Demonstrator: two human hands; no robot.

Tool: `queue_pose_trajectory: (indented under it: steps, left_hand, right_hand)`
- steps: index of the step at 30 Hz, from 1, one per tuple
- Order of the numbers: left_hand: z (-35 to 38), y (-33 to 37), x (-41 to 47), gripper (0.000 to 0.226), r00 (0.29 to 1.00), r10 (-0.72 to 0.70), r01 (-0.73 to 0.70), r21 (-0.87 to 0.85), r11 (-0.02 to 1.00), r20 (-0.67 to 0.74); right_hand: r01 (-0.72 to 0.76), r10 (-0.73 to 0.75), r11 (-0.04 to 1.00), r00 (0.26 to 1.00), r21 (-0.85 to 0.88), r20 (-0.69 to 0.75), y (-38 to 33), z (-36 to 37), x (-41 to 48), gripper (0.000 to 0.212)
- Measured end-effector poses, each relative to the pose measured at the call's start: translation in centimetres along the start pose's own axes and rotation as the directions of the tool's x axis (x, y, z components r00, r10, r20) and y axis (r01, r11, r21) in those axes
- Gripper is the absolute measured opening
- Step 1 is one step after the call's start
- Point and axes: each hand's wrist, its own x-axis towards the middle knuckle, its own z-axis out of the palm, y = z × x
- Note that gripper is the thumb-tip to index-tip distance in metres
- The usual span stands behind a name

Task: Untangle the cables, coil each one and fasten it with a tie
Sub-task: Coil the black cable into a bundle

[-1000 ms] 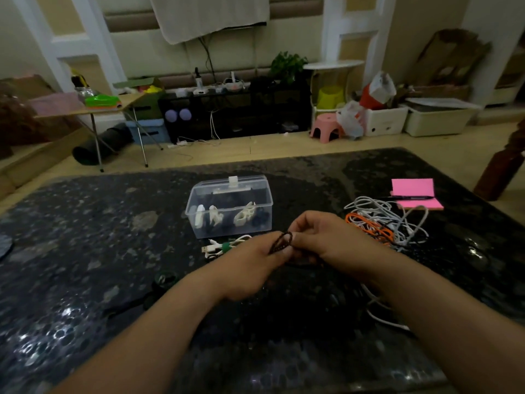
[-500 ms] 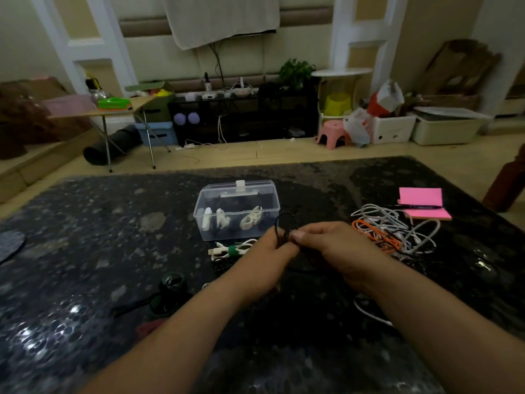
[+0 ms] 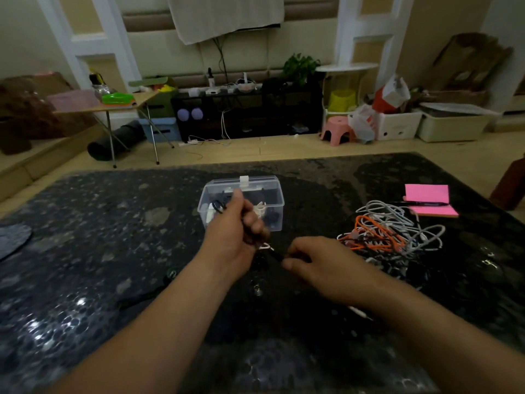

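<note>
At frame centre, your left hand (image 3: pixel 235 223) grips the coiled black cable (image 3: pixel 218 207) while your right hand (image 3: pixel 321 265), held apart, pinches its tail; tugging could spring the loops.

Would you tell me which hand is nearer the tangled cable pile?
Right. The right hand sits just left of the cable pile; the left hand is farther left, before the clear box.

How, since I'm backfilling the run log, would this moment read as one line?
left hand: grips black cable, held high | right hand: pinches that cable lower | cable tangle: untouched at right
</note>
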Motion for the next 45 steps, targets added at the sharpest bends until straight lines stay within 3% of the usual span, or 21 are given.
queue_pose_trajectory:
  steps: [3, 5, 7, 10, 12, 13, 16, 18, 20, 24, 28, 30, 33, 35, 39, 42, 45]
  left_hand:
    - [-1.2, 0.7, 1.1, 0.033, 0.995, 0.092, -0.099, 0.251, 0.963, 0.037]
    - [-1.3, 0.1, 0.9, 0.030, 0.985, 0.079, -0.150, 0.555, 0.818, 0.151]
    - [-0.8, -0.8, 0.2, 0.037, 0.947, -0.060, -0.214, 0.761, 0.613, 0.315]
    - [0.1, -1.6, -0.7, 0.031, 0.823, -0.308, -0.334, 0.845, 0.418, 0.477]
    - [0.2, -1.4, -0.7, 0.033, 0.821, -0.326, -0.394, 0.878, 0.271, 0.469]
    - [0.2, -1.2, -0.6, 0.035, 0.831, -0.310, -0.389, 0.881, 0.269, 0.461]
    - [0.1, -0.5, -0.3, 0.033, 0.911, -0.179, -0.237, 0.825, 0.514, 0.373]
    - [-0.1, 0.2, 0.2, 0.036, 0.961, -0.089, -0.130, 0.712, 0.690, 0.262]
    - [-0.3, 0.6, 0.5, 0.038, 0.970, -0.077, -0.079, 0.596, 0.799, 0.232]
    - [0.1, -0.7, -0.3, 0.034, 0.930, -0.137, -0.129, 0.652, 0.747, 0.341]
    - [1.2, -3.0, -1.1, 0.019, 0.918, -0.117, -0.171, 0.645, 0.745, 0.378]
    - [1.5, -3.4, -1.5, 0.021, 0.929, -0.098, -0.152, 0.610, 0.777, 0.357]
    - [1.3, -3.6, -1.4, 0.030, 0.964, -0.035, -0.108, 0.508, 0.855, 0.264]
    - [1.1, -3.7, -1.0, 0.028, 0.981, -0.014, -0.073, 0.438, 0.896, 0.193]
    - [1.4, -3.9, -1.2, 0.028, 0.979, -0.014, -0.084, 0.464, 0.882, 0.204]
    - [1.7, -4.0, -1.4, 0.022, 0.970, -0.071, -0.042, 0.446, 0.894, 0.233]
    - [1.6, -3.8, -1.0, 0.028, 0.987, -0.086, 0.036, 0.335, 0.941, 0.135]
  right_hand:
    - [0.019, -0.018, 1.000, 0.998, -0.023, 0.054, 1.2, -2.3, -0.1, 0.012]
    - [0.026, -0.026, 1.000, 1.000, -0.016, -0.008, 1.5, -3.4, -0.1, 0.010]
    - [0.047, -0.051, 0.998, 0.993, -0.043, -0.103, 1.6, -3.7, 0.0, 0.012]
    - [0.040, -0.033, 0.998, 0.990, 0.049, -0.136, 1.3, -4.6, 0.1, 0.009]
    - [0.019, -0.017, 0.997, 1.000, 0.079, -0.023, 1.3, -5.6, -0.2, 0.010]
    - [0.008, -0.010, 0.997, 1.000, 0.073, 0.028, 1.6, -6.1, -0.4, 0.008]
    - [-0.048, 0.044, 0.997, 0.996, 0.059, 0.071, 2.7, -7.5, -1.0, 0.012]
    - [-0.094, 0.093, 0.995, 0.995, 0.043, 0.022, 3.9, -8.3, -1.2, 0.020]
    - [-0.134, 0.138, 0.987, 0.990, 0.085, -0.035, 4.8, -8.8, -1.4, 0.024]
    - [-0.120, 0.139, 0.986, 0.976, 0.119, -0.170, 4.0, -8.5, -0.7, 0.028]
    - [-0.050, 0.052, 0.999, 0.991, 0.020, -0.124, 1.5, -6.1, -0.4, 0.034]
    - [0.010, -0.013, 0.999, 0.997, -0.046, -0.072, 0.8, -4.7, -0.4, 0.039]
    - [0.040, -0.032, 0.996, 0.994, 0.075, -0.105, 0.7, -3.2, -0.2, 0.034]
    - [0.071, -0.068, 0.997, 0.994, 0.031, -0.090, 0.8, -2.2, -0.1, 0.027]
    - [0.094, -0.096, 0.995, 0.994, -0.041, -0.056, 0.7, -1.2, -0.6, 0.020]
    - [0.062, -0.068, 0.995, 0.994, -0.075, -0.090, 0.6, -1.1, -0.5, 0.025]
    - [-0.011, -0.003, 0.987, 0.996, -0.163, -0.087, 0.7, -1.3, -0.2, 0.033]
